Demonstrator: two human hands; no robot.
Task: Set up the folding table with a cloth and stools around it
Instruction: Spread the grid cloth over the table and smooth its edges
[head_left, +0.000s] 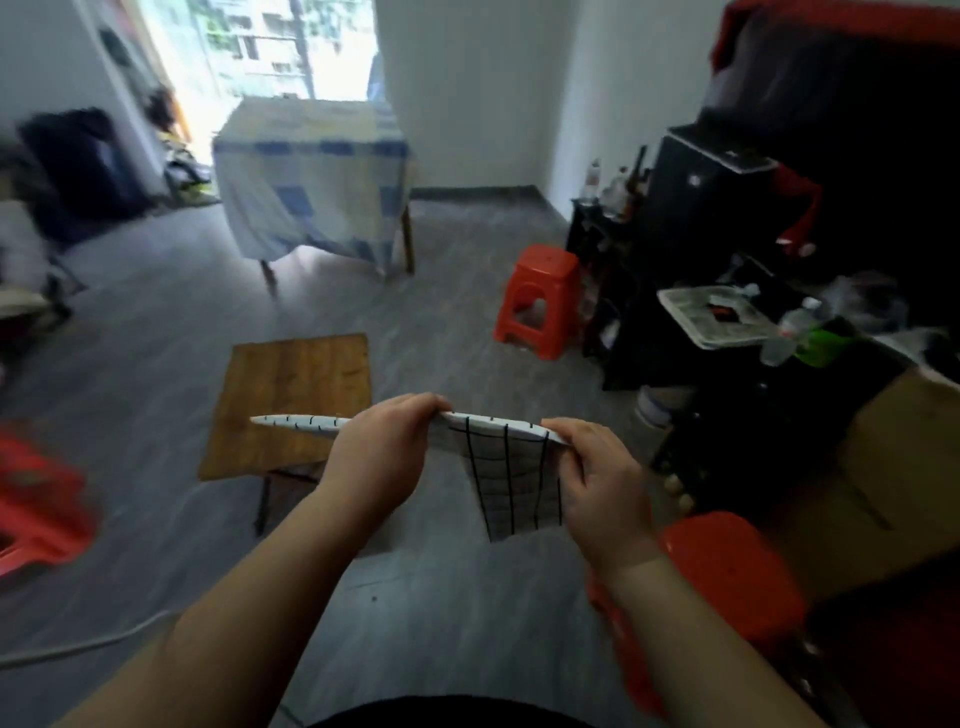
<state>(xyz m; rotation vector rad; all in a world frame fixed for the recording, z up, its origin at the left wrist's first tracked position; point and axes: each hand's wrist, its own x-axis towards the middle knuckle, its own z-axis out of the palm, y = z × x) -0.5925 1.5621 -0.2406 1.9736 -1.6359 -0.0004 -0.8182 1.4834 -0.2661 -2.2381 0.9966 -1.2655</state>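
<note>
A white cloth with a black grid (511, 475) is stretched in the air between my hands, partly folded, one flap hanging down. My left hand (376, 454) grips its top edge near the middle and my right hand (602, 483) grips the right end. Just beyond the cloth stands the low folding table (293, 395), its brown wooden top bare. A red plastic stool (540, 301) stands on the floor to the far right of the table. Another red stool (727, 566) is close under my right forearm, and a third (39, 499) sits blurred at the left edge.
A larger table draped in a blue-and-white cloth (311, 182) stands at the back by the bright doorway. Dark shelving crowded with bottles and a tray (717, 317) lines the right side, with a cardboard box (893, 467) in front. A white cable (78, 647) crosses the grey floor at lower left.
</note>
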